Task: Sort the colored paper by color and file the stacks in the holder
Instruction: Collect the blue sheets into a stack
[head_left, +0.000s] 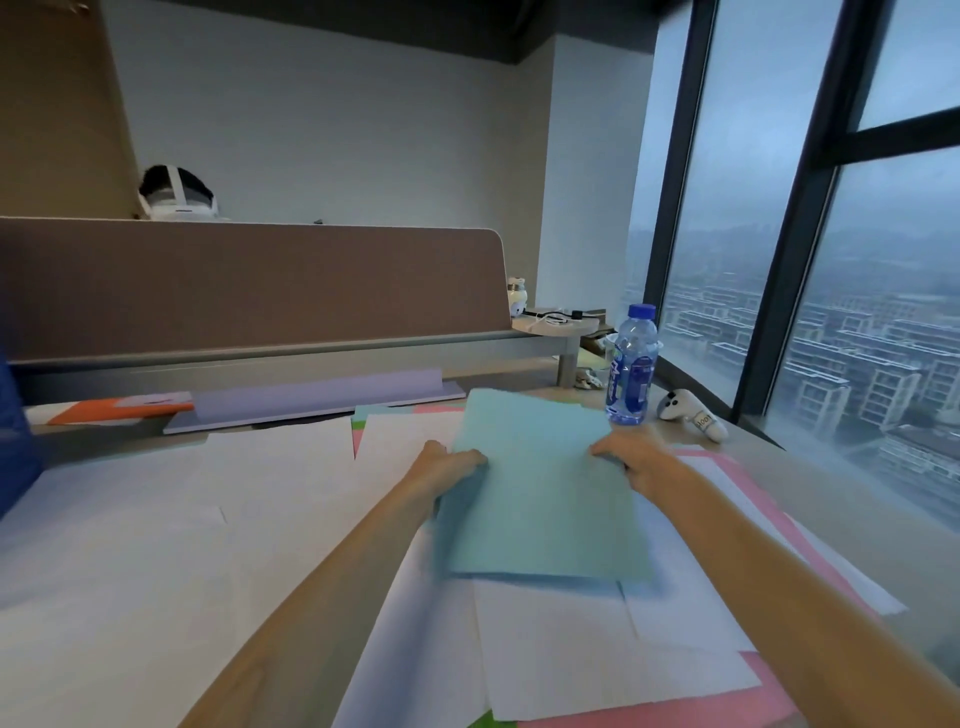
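Head view: we look down over a table (810, 493) strewn with loose paper.
Orange paper (119, 410): flat and matte at the far left back, well apart from our hands.
Lavender sheet (311, 397): long, with its back edge curled up, lying on a grey tray-like strip (454, 388); we cannot tell whether that is the holder.
White sheets (208, 493): thin, smooth and loosely overlapped; we judge they could slide along if the stack drags over them.
Left hand (452, 462): fingers curled over the left edge of the teal stack (540, 493), gripping it.
Teal stack: matte rectangular sheets held between both hands over the white and pink litter, centre right. Its near edges look uneven, so we judge sheets could fan out or slip if either grip loosens.
Right hand (628, 454): fingers closed on the stack's right edge.
Water bottle (631, 364): clear ribbed plastic with a blue cap, upright just beyond the stack's far corner; a forward push could topple it.
Pink paper (675, 716): thin sheets under the white ones, reaching toward the table's right edge, where a nudge could send them off.
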